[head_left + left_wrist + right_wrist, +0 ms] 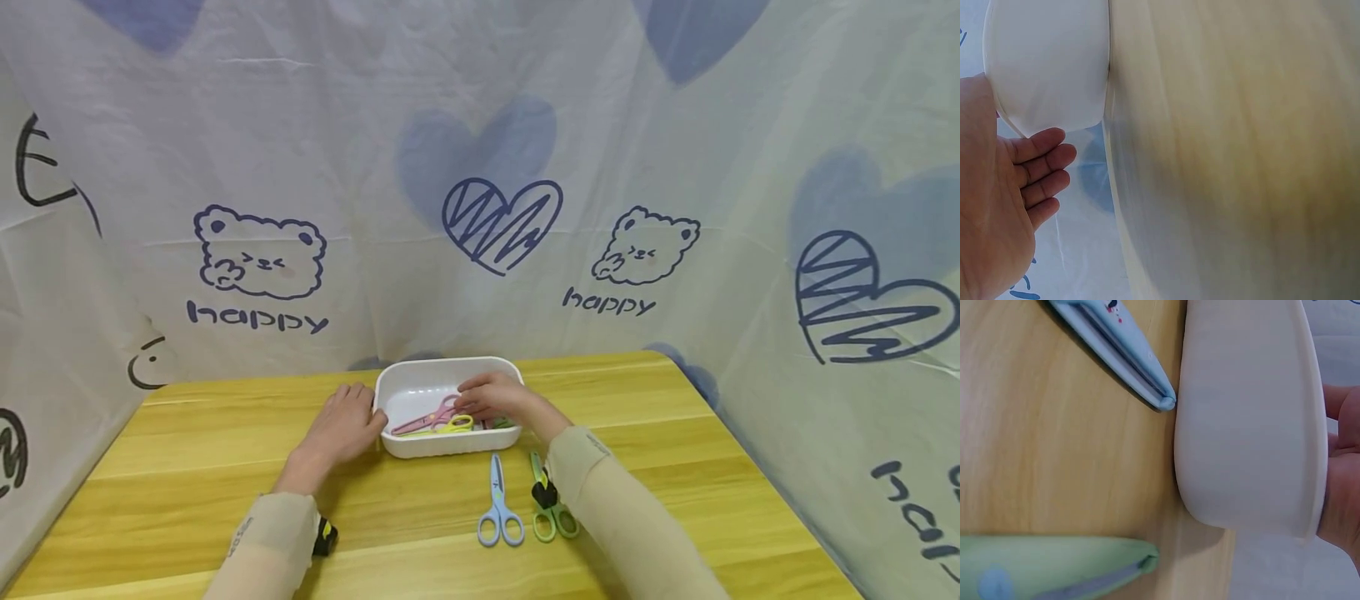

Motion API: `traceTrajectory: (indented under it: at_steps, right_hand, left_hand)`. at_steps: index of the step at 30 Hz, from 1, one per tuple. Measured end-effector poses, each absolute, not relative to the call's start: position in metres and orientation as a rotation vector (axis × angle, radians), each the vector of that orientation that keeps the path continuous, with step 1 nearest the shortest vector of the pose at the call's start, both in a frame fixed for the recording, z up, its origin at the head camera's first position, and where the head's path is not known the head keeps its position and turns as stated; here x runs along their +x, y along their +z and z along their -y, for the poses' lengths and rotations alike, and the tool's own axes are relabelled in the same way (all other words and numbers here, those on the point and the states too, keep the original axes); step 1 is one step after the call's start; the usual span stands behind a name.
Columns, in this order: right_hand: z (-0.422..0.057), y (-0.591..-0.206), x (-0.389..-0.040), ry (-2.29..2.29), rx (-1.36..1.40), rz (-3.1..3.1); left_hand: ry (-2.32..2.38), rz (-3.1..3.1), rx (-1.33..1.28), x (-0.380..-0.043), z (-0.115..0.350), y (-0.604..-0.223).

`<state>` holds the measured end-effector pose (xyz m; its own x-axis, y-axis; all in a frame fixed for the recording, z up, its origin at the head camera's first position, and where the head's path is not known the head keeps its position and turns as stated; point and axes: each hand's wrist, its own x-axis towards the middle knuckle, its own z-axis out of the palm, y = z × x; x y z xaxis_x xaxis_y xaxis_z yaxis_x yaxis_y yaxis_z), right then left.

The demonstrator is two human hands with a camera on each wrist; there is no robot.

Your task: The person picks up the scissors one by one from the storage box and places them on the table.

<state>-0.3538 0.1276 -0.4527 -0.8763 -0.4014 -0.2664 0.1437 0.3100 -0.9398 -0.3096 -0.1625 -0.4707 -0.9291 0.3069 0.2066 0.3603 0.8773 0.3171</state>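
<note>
A white plastic basket (442,447) stands toward the back of the table. My left hand (343,423) holds its left end, thumb at the rim; in the left wrist view the fingers (1047,165) lie against the outer wall (1054,75). My right hand (497,397) is inside the basket over its right part, fingers relaxed and pointing left beside a pair of pink scissors (427,419). Yellow scissors (456,424) lie there too. Whether the fingertips touch the pink handle is hidden. In the right wrist view, the basket wall (1247,425) hides part of the right hand (1344,469).
Blue scissors (498,504) lie on the wooden table (420,533) in front of the basket, points toward it. Green scissors (551,518) lie to their right, partly covered by the right wrist's camera. A printed cloth (360,208) hangs behind the table.
</note>
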Motion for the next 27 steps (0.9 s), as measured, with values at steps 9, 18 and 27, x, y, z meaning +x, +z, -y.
traceTrajectory:
  at_steps: [9,18,27]
  right_hand:
    - [-0.1237,-0.4600,-0.3585,-1.534,-0.295,-2.174]
    - [-0.1254,-0.4619,-0.3612,-1.526,-0.281,-2.181]
    - [-0.1248,-0.4618,-0.3619,-1.494,-0.284,-2.163]
  left_hand:
    - [-0.534,2.900,-0.519,-0.3100,0.1628,-0.4708]
    - [-0.516,2.884,-0.527,-0.3096,0.1625,-0.4714]
    - [-0.512,2.881,-0.527,-0.3085,0.1631,-0.4700]
